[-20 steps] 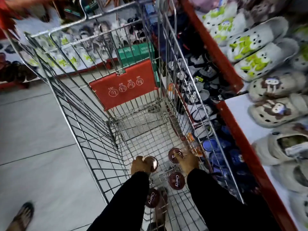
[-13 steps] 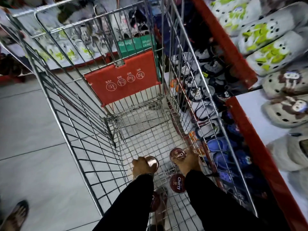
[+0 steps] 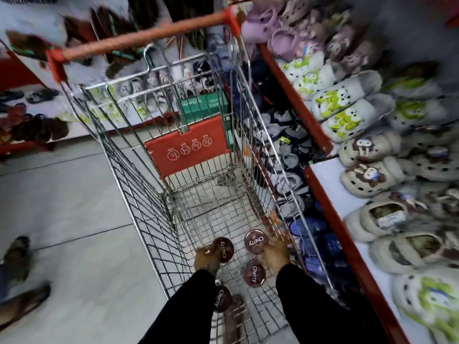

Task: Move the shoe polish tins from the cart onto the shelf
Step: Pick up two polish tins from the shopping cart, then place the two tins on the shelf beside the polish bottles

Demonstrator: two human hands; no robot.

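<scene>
Both of the person's arms, in black sleeves, reach down into the wire cart [image 3: 139, 194], right at the near end of the basket. The left hand [image 3: 205, 260] has its grip closed around a dark red Cherry tin [image 3: 222, 249], held up on edge so the lid faces the camera. The right hand [image 3: 275, 252] has its fingers curled onto the edge of a second tin [image 3: 255, 242], which is also tilted up and sits close to the cart's right wall.

Two more tins aren't in anyone's hand. One [image 3: 254, 273] lies on the cart floor between the two wrists, just below the right hand's tin. The other [image 3: 221, 298] is lower down, partly tucked behind the left sleeve.

The cart's red child-seat flap [image 3: 188, 147] is at the far end, under the red push handle [image 3: 144, 37]. To the right of the cart runs the shelf [image 3: 330, 180], white top with a red edge, loaded with clogs [image 3: 347, 95]. There's a bare stretch of it beside the brown-patterned pairs. The frame is pretty blurry around the edges.
</scene>
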